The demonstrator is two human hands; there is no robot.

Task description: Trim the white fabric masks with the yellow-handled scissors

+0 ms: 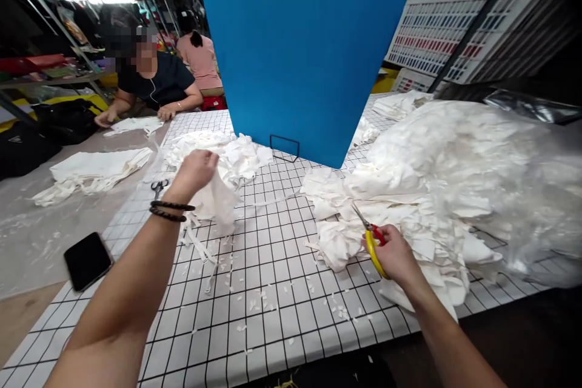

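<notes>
My left hand [197, 171], with dark bracelets at the wrist, pinches a white cloth piece [219, 201] that hangs down over the grid-patterned table. Around it lies a loose heap of white cloth [245, 157], with thin straps trailing toward me. In my right hand [396, 253] are scissors [373, 248] with one yellow and one red handle, their blades pointing up and to the left. The scissors are in front of a larger pile of white cloth pieces [422, 218]. Small white snippets [259, 300] are scattered on the tablecloth between my arms.
A tall blue board [309, 42] stands on the table ahead. Clear plastic with white cloth [464, 151] bulges at right. A phone [88, 260], dark scissors [159, 187] and a folded cloth stack [97, 167] are at left. Across the table a co-worker [154, 82] handles white cloth.
</notes>
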